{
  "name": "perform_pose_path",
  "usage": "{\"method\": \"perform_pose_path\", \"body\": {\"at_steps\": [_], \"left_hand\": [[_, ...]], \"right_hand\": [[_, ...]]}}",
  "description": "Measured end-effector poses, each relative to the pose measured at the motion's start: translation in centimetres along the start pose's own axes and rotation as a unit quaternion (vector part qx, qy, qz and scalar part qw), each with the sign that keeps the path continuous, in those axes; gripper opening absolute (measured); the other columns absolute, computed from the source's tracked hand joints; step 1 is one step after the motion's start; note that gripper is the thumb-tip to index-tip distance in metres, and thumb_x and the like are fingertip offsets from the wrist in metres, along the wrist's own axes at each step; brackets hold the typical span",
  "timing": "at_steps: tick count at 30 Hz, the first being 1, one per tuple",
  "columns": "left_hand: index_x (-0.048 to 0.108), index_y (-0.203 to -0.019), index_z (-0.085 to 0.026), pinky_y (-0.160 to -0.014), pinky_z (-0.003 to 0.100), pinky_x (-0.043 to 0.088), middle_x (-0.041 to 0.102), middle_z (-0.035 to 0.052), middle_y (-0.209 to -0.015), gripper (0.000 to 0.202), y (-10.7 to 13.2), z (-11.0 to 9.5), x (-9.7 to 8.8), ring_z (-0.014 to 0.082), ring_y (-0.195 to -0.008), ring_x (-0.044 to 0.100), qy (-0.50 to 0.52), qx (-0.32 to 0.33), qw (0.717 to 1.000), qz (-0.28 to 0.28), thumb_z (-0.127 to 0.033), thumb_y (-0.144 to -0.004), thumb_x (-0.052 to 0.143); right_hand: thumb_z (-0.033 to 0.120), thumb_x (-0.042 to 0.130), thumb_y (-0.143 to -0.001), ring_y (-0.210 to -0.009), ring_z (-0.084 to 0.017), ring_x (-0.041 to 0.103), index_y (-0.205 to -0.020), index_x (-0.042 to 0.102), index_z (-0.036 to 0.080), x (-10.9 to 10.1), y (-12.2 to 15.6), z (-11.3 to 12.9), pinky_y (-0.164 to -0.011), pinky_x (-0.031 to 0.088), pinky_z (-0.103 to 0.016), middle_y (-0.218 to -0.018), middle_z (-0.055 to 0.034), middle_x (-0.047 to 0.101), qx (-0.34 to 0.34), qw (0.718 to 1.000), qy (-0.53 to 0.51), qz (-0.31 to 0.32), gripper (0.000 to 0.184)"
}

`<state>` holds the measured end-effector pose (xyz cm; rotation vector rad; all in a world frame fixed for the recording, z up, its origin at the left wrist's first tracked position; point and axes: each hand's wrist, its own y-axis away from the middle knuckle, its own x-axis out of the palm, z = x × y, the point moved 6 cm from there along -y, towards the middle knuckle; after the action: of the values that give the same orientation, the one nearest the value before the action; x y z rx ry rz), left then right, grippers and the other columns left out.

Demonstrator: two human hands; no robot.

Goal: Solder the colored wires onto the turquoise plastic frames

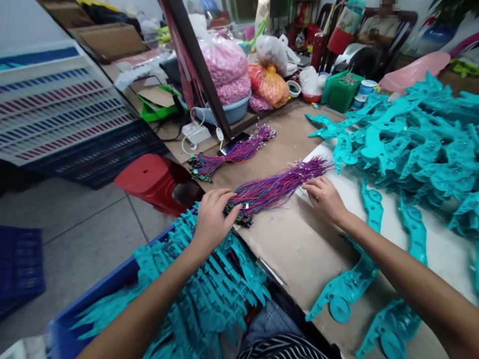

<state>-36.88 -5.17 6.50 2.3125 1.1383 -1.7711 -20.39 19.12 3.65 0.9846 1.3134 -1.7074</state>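
A bundle of red, blue and purple wires (279,187) lies across the brown cardboard-covered table (299,249), with small dark circuit boards at its near end. My left hand (213,217) rests on that near end, fingers curled over the boards. My right hand (324,197) lies beside the bundle's far half, fingers bent and touching the wires. A second wire bundle (232,154) lies farther back on the table.
A large heap of teal plastic parts (411,144) covers the table's right side, with more teal parts (352,286) by my right arm. A blue crate of teal pieces (194,294) sits at my lap. A red stool (153,179), stacked crates (56,109), bags of pink beads (228,70) and a seated person stand beyond.
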Motion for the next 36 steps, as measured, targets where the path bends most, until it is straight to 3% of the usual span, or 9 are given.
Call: {"method": "perform_pose_path", "body": {"at_steps": [5, 8, 10, 13, 17, 22, 27, 33, 36], "left_hand": [[0.073, -0.100, -0.021, -0.096, 0.045, 0.045, 0.070, 0.0097, -0.110, 0.024, -1.6, -0.3, 1.3, 0.0295, -0.112, 0.056, -0.034, 0.033, 0.995, 0.087, -0.037, -0.091, 0.057], [0.073, -0.106, -0.019, -0.090, 0.045, 0.047, 0.069, 0.0125, -0.113, 0.027, -1.5, -0.4, 2.6, 0.0317, -0.110, 0.057, -0.076, 0.022, 0.984, 0.162, -0.036, -0.087, 0.064], [0.071, -0.112, -0.018, -0.091, 0.045, 0.047, 0.069, 0.0134, -0.117, 0.033, -1.1, -0.3, 2.9, 0.0324, -0.112, 0.058, -0.083, 0.013, 0.980, 0.178, -0.037, -0.086, 0.066], [0.069, -0.118, -0.019, -0.094, 0.046, 0.046, 0.068, 0.0125, -0.120, 0.036, -0.3, 0.0, 2.9, 0.0320, -0.113, 0.058, -0.073, 0.016, 0.983, 0.168, -0.040, -0.089, 0.063], [0.069, -0.121, -0.020, -0.094, 0.046, 0.046, 0.067, 0.0142, -0.124, 0.039, 0.5, 0.0, 2.7, 0.0324, -0.114, 0.057, -0.078, 0.023, 0.989, 0.124, -0.044, -0.091, 0.060], [0.077, -0.097, -0.020, -0.098, 0.051, 0.041, 0.066, 0.0140, -0.123, 0.020, 0.6, -1.8, 2.4, 0.0352, -0.123, 0.050, -0.075, 0.081, 0.992, 0.066, -0.032, -0.091, 0.062], [0.070, -0.080, -0.020, -0.093, 0.045, 0.041, 0.072, 0.0077, -0.098, 0.014, 0.5, -3.0, 2.2, 0.0279, -0.105, 0.059, -0.013, 0.098, 0.994, 0.044, -0.022, -0.089, 0.060], [0.066, -0.084, -0.019, -0.084, 0.037, 0.043, 0.071, 0.0034, -0.080, 0.015, 0.1, -1.8, 1.8, 0.0211, -0.083, 0.063, 0.073, 0.002, 0.997, 0.040, -0.024, -0.091, 0.054], [0.069, -0.086, -0.020, -0.085, 0.036, 0.042, 0.071, 0.0028, -0.079, 0.015, 0.8, -3.1, 1.8, 0.0202, -0.083, 0.063, 0.086, 0.057, 0.992, 0.076, -0.025, -0.091, 0.056]], "right_hand": [[0.020, 0.045, -0.097, -0.104, -0.024, 0.055, -0.109, 0.072, 0.020, 0.9, -1.1, 3.3, -0.087, 0.044, -0.037, -0.108, -0.0100, 0.071, -0.038, 0.999, -0.003, -0.004, 0.030], [0.024, 0.047, -0.098, -0.122, -0.027, 0.048, -0.123, 0.067, 0.022, 1.9, -1.9, 5.7, -0.098, 0.038, -0.041, -0.128, -0.0113, 0.065, -0.058, 0.998, 0.027, 0.014, 0.032], [0.025, 0.047, -0.098, -0.121, -0.028, 0.049, -0.124, 0.066, 0.022, 2.9, -2.1, 6.8, -0.101, 0.034, -0.044, -0.127, -0.0123, 0.064, -0.058, 0.996, 0.046, 0.055, 0.032], [0.023, 0.044, -0.099, -0.103, -0.026, 0.054, -0.113, 0.070, 0.020, 3.9, -0.9, 7.8, -0.095, 0.036, -0.043, -0.112, -0.0123, 0.068, -0.052, 0.992, 0.060, 0.102, 0.030], [0.021, 0.043, -0.099, -0.099, -0.025, 0.055, -0.116, 0.068, 0.019, 3.5, 1.5, 8.0, -0.088, 0.038, -0.040, -0.115, -0.0127, 0.067, -0.055, 0.990, 0.068, 0.108, 0.031], [0.018, 0.047, -0.097, -0.102, -0.025, 0.056, -0.117, 0.068, 0.020, 3.0, 2.7, 7.9, -0.088, 0.041, -0.040, -0.118, -0.0136, 0.065, -0.053, 0.992, 0.053, 0.099, 0.029], [0.016, 0.047, -0.096, -0.102, -0.024, 0.056, -0.110, 0.070, 0.019, 2.7, 3.1, 7.6, -0.088, 0.044, -0.041, -0.115, -0.0125, 0.066, -0.036, 0.997, -0.002, 0.068, 0.027], [0.018, 0.043, -0.098, -0.102, -0.024, 0.055, -0.112, 0.070, 0.017, 2.4, 1.6, 6.7, -0.086, 0.045, -0.039, -0.113, -0.0125, 0.068, 0.002, 0.999, -0.016, 0.033, 0.030], [0.022, 0.048, -0.097, -0.113, -0.026, 0.050, -0.121, 0.067, 0.019, 2.7, -0.5, 7.8, -0.093, 0.042, -0.041, -0.122, -0.0124, 0.066, -0.009, 0.999, -0.031, 0.016, 0.031]]}}
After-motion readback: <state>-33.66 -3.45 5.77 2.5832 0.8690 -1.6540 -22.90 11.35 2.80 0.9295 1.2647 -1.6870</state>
